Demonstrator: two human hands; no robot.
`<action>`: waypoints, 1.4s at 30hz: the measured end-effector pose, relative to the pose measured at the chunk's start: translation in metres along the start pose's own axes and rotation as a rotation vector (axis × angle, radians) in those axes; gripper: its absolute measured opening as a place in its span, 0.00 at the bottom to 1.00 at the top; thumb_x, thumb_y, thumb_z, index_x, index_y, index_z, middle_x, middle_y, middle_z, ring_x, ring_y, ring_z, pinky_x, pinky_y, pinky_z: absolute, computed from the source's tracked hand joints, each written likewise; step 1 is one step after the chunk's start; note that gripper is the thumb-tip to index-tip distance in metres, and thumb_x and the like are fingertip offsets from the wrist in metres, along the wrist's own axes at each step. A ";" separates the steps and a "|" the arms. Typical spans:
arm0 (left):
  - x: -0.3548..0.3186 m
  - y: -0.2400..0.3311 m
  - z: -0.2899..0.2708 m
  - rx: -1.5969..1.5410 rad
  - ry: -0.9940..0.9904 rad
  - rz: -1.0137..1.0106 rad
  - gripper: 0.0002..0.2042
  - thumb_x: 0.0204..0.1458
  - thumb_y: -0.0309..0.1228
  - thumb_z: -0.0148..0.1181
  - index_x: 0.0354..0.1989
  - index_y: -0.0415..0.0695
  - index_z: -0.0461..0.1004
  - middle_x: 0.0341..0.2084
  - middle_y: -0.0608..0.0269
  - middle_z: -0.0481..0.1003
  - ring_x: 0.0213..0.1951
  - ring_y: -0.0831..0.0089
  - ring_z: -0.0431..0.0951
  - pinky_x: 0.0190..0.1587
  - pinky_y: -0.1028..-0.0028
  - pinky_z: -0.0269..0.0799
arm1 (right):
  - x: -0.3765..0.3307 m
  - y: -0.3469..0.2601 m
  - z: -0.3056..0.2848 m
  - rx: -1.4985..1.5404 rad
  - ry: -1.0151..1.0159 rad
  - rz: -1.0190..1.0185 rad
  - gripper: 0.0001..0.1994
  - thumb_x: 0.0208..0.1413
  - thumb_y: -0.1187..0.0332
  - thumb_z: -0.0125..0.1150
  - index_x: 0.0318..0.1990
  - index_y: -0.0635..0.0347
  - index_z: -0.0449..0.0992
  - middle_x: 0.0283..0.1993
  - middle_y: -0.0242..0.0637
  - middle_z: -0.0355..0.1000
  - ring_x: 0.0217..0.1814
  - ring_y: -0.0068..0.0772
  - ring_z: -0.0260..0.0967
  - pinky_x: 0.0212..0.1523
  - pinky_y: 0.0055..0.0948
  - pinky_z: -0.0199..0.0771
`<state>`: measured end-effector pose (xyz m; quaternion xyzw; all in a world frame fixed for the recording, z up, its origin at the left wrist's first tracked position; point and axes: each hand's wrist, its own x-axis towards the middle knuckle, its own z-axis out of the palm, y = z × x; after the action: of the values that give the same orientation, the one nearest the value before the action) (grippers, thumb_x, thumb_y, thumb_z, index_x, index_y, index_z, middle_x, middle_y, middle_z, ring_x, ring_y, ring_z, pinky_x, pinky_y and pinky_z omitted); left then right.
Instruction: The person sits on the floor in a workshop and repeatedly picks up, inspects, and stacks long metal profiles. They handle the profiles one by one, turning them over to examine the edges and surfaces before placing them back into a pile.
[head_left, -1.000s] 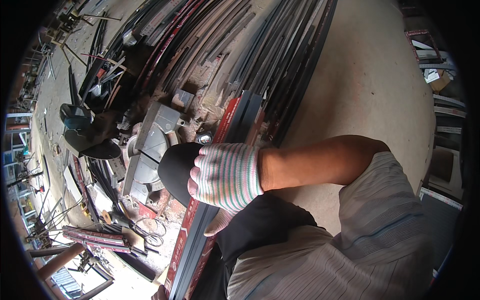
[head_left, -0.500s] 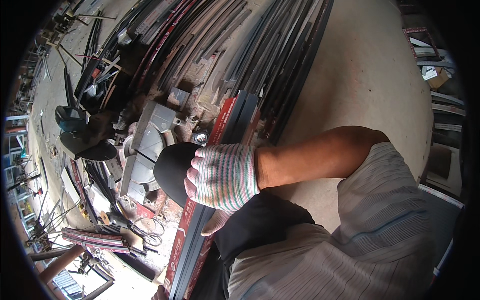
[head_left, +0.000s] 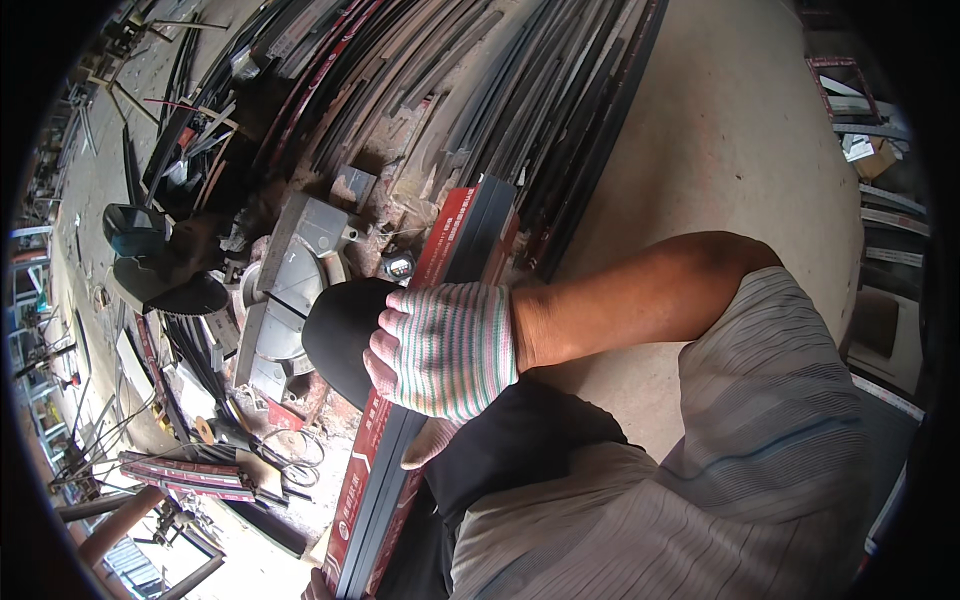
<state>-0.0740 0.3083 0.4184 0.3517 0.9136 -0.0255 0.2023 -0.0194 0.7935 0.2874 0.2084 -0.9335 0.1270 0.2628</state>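
My right hand (head_left: 445, 350), in a striped knit glove, lies across a long dark metal bar (head_left: 470, 225) with a red label strip. Its fingers curl over the bar's left edge and the thumb hangs down on the right side. Just left of the fingers, against the bar, is a black rounded shape (head_left: 335, 335) that I cannot identify. The bar runs from the pile of metal strips at the top down to the lower edge. A small patch of skin (head_left: 318, 586) shows at the bar's near end, perhaps my left hand.
A chop saw with a grey base (head_left: 285, 290) and a dark toothed blade (head_left: 165, 290) stands left of the bar. Long steel strips (head_left: 480, 90) are piled behind. Scrap, wire and short bars litter the floor at left. Bare concrete (head_left: 730, 150) lies to the right.
My right hand keeps its place on the bar. The view has only shifted slightly.
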 end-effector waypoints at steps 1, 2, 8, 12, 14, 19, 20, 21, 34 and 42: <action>0.000 -0.001 0.000 0.002 0.005 -0.003 0.41 0.53 0.50 0.69 0.69 0.34 0.65 0.48 0.41 0.74 0.49 0.41 0.74 0.52 0.47 0.72 | 0.001 0.000 0.000 0.007 0.001 0.001 0.47 0.53 0.18 0.45 0.27 0.64 0.77 0.21 0.35 0.70 0.22 0.35 0.69 0.26 0.35 0.69; -0.001 -0.002 0.000 0.004 0.009 -0.007 0.41 0.53 0.50 0.69 0.69 0.34 0.65 0.48 0.41 0.74 0.49 0.41 0.74 0.52 0.48 0.72 | 0.001 0.001 0.000 0.014 0.001 0.002 0.47 0.53 0.18 0.45 0.27 0.64 0.77 0.21 0.35 0.70 0.22 0.35 0.69 0.26 0.36 0.70; -0.004 -0.003 -0.001 -0.027 -0.008 -0.047 0.39 0.53 0.48 0.70 0.69 0.35 0.66 0.49 0.42 0.74 0.49 0.43 0.75 0.50 0.50 0.75 | 0.004 0.001 0.005 0.059 0.005 0.018 0.46 0.53 0.18 0.46 0.27 0.64 0.77 0.21 0.35 0.70 0.23 0.37 0.70 0.28 0.36 0.71; -0.004 0.000 0.003 -0.044 0.040 -0.017 0.38 0.56 0.49 0.68 0.68 0.34 0.66 0.49 0.40 0.73 0.49 0.43 0.75 0.50 0.50 0.75 | 0.002 -0.002 0.002 0.120 -0.050 0.031 0.51 0.54 0.19 0.44 0.34 0.74 0.78 0.24 0.42 0.69 0.25 0.40 0.69 0.32 0.39 0.74; -0.004 0.004 0.004 -0.050 0.062 -0.015 0.38 0.57 0.50 0.67 0.68 0.34 0.66 0.50 0.39 0.72 0.50 0.42 0.75 0.50 0.49 0.74 | 0.002 -0.001 0.000 0.120 -0.079 0.037 0.51 0.55 0.19 0.42 0.36 0.75 0.78 0.25 0.44 0.71 0.27 0.42 0.72 0.34 0.40 0.75; -0.003 0.012 0.006 -0.058 0.096 -0.007 0.39 0.59 0.53 0.65 0.68 0.33 0.66 0.50 0.38 0.72 0.50 0.40 0.74 0.50 0.48 0.73 | 0.001 0.001 -0.005 0.035 -0.025 0.007 0.49 0.53 0.18 0.43 0.30 0.67 0.76 0.23 0.39 0.71 0.25 0.40 0.71 0.31 0.38 0.72; -0.005 0.013 0.007 -0.053 0.105 -0.002 0.39 0.60 0.53 0.64 0.68 0.33 0.66 0.50 0.38 0.72 0.50 0.39 0.74 0.51 0.48 0.73 | 0.001 0.001 -0.005 0.005 -0.006 0.003 0.47 0.52 0.17 0.43 0.26 0.63 0.76 0.22 0.36 0.70 0.24 0.38 0.70 0.29 0.37 0.70; -0.007 0.010 0.013 -0.046 0.119 -0.018 0.40 0.59 0.56 0.64 0.69 0.33 0.65 0.51 0.38 0.71 0.53 0.41 0.74 0.52 0.50 0.74 | 0.002 -0.001 -0.003 0.015 -0.026 0.015 0.47 0.51 0.17 0.45 0.26 0.63 0.75 0.22 0.36 0.69 0.24 0.37 0.69 0.30 0.36 0.70; 0.006 0.026 0.010 0.051 0.199 -0.089 0.46 0.55 0.70 0.54 0.65 0.35 0.69 0.48 0.43 0.76 0.48 0.46 0.76 0.52 0.50 0.71 | 0.010 -0.006 -0.014 0.052 -0.045 0.040 0.43 0.45 0.23 0.64 0.37 0.66 0.76 0.32 0.39 0.72 0.34 0.41 0.74 0.43 0.39 0.77; -0.002 0.017 0.016 0.055 0.216 -0.054 0.48 0.50 0.70 0.61 0.65 0.37 0.68 0.48 0.45 0.76 0.47 0.47 0.77 0.50 0.50 0.73 | 0.013 -0.009 -0.013 0.016 -0.100 -0.027 0.48 0.43 0.24 0.66 0.49 0.68 0.78 0.45 0.45 0.78 0.47 0.47 0.78 0.57 0.45 0.79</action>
<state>-0.0560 0.3165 0.4067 0.3331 0.9382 -0.0178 0.0923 -0.0201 0.7862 0.3067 0.2289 -0.9416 0.1202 0.2157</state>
